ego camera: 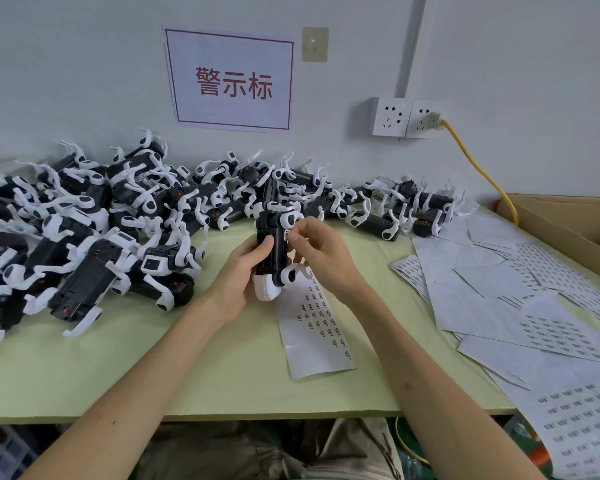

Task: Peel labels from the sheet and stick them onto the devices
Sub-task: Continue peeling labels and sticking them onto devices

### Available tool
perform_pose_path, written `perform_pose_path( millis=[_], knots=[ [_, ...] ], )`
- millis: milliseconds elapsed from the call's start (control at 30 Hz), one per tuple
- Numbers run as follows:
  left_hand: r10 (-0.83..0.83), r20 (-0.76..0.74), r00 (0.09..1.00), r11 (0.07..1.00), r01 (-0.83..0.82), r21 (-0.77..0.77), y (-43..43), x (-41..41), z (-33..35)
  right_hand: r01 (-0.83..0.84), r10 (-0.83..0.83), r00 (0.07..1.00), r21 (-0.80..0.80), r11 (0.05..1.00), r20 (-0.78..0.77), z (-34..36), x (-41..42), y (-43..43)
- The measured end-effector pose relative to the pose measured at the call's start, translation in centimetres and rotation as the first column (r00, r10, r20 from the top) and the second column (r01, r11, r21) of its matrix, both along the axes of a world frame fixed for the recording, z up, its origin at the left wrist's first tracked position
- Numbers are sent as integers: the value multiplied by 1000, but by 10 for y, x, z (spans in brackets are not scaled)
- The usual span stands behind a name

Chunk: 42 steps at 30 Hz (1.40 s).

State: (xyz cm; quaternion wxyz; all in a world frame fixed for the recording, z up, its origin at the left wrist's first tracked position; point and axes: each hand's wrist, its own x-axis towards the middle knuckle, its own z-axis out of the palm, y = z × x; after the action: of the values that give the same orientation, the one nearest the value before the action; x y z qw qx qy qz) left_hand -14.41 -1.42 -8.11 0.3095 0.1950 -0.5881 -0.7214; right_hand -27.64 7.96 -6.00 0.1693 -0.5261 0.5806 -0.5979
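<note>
In the head view, the left hand (246, 268) was closed around a black and white device (272, 258), with the thumb lying across its dark front, and it held the device upright above the green table (187, 368), near the middle of the table. The right hand (321, 252) was at the right side of this device, and its thumb and first finger were pinching a small label (286, 234) that lay against the device's edge; the other fingers were curled behind the body. Just under both hands a long label sheet (316, 327) lay flat on the table, with rows of small dark labels on it. Behind and to the left, a big pile of devices (94, 216) of the same kind lay against the wall. At the right, more sheets (534, 306) were spread and overlapping, next to a cardboard box (568, 216). On the wall there was a sign (231, 81) with red characters, and a yellow cable (478, 168) was plugged in a socket (407, 116).
</note>
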Motion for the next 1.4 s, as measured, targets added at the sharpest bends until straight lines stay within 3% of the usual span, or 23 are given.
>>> perform_pose_path(
  millis=[700, 1067, 1233, 1400],
  knots=[
    [0, -22, 1000, 998, -1, -66, 2, 0, -1, 62, -61, 998, 47, 997, -21, -3, -5, -3],
    [17, -1, 1000, 993, -17, -115, 2, 1, -4, 50, -54, 994, 54, 997, 91, -6, -11, -5],
    [11, 27, 1000, 999, -10, -37, 4, 1, 1, 108, -112, 991, 51, 993, 77, -8, -12, -4],
    [-20, 14, 1000, 991, 18, 133, 0, 3, 4, 183, -175, 977, -56, 982, 124, -5, -12, -4]
  ],
)
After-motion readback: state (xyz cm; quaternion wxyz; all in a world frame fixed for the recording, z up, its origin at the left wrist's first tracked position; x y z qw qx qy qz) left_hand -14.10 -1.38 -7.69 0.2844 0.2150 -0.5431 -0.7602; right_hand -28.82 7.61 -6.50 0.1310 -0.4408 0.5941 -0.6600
